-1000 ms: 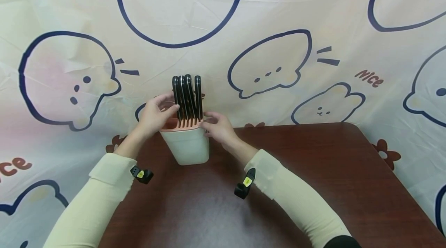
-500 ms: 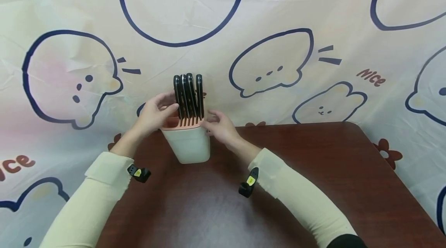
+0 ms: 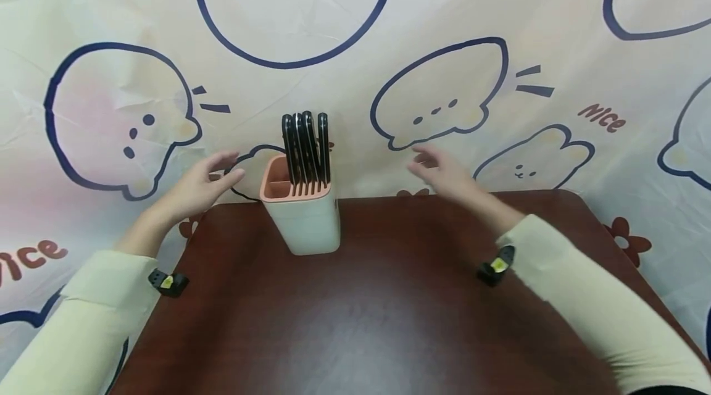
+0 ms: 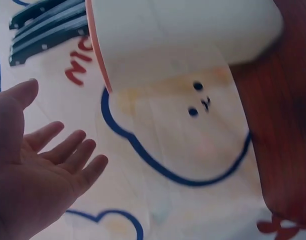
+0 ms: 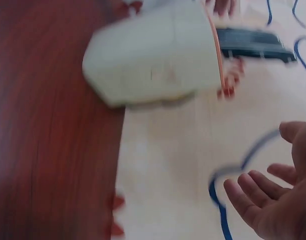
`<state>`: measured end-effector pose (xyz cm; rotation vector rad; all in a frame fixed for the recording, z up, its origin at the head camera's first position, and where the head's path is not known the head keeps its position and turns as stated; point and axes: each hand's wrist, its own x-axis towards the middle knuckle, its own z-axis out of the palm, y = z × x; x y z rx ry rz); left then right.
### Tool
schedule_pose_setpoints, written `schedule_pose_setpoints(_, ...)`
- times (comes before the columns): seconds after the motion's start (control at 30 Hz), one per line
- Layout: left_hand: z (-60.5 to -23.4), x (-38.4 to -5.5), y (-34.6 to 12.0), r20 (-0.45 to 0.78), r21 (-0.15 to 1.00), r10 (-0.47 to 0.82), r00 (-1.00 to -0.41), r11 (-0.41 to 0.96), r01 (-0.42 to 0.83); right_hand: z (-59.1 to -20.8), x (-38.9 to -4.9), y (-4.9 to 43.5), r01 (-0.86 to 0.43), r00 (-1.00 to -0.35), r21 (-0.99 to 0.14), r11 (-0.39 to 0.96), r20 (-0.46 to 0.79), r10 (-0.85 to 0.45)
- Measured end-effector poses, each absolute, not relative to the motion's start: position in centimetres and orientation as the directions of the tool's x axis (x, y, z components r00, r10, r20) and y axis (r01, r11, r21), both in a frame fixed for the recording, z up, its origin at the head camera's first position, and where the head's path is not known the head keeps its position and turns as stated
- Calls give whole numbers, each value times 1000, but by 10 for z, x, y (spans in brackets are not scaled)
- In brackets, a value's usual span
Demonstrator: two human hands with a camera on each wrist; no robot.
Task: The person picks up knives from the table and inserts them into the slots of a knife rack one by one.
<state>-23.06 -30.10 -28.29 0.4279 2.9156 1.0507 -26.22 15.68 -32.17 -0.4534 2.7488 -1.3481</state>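
Note:
A white knife block (image 3: 305,225) with a salmon-pink slotted top stands upright on the table. Several knives with black handles (image 3: 307,147) sit upright in its slots, blades hidden inside. Left of the slots, the pink top has open compartments (image 3: 278,180). My left hand (image 3: 202,185) is off to the block's left, fingers spread and apart from it; the left wrist view shows its palm (image 4: 38,180) bare. To the right of the block, my right hand (image 3: 447,176) hangs in the air with relaxed fingers, holding nothing.
The dark reddish-brown table (image 3: 361,308) reaches back to a cloth backdrop (image 3: 344,92) printed with blue cartoon outlines. Its back right corner is rounded. A wrist camera is strapped on each sleeve cuff.
Both hands have come off the knife block and moved apart, the left hand to the left, the right hand farther to the right. The block stays standing in its place.

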Motion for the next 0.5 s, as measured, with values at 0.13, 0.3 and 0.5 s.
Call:
schedule_pose_setpoints(0.13,-278,-226,-315,13,555,242,-970,805,209,-312,-255,210,-294,-951,-669,683,135,-278)
schedule_pose_setpoints(0.3,-271,-224,-324,-35,451,231,-972,872,190,-299,-244,266,-274,-961,-583,765,134,-242)
schedule_pose_setpoints(0.5,-281,-221,-338,24,334,242,-970,912,237,-299,-234,318,-254,-961,-421,871,209,-179)
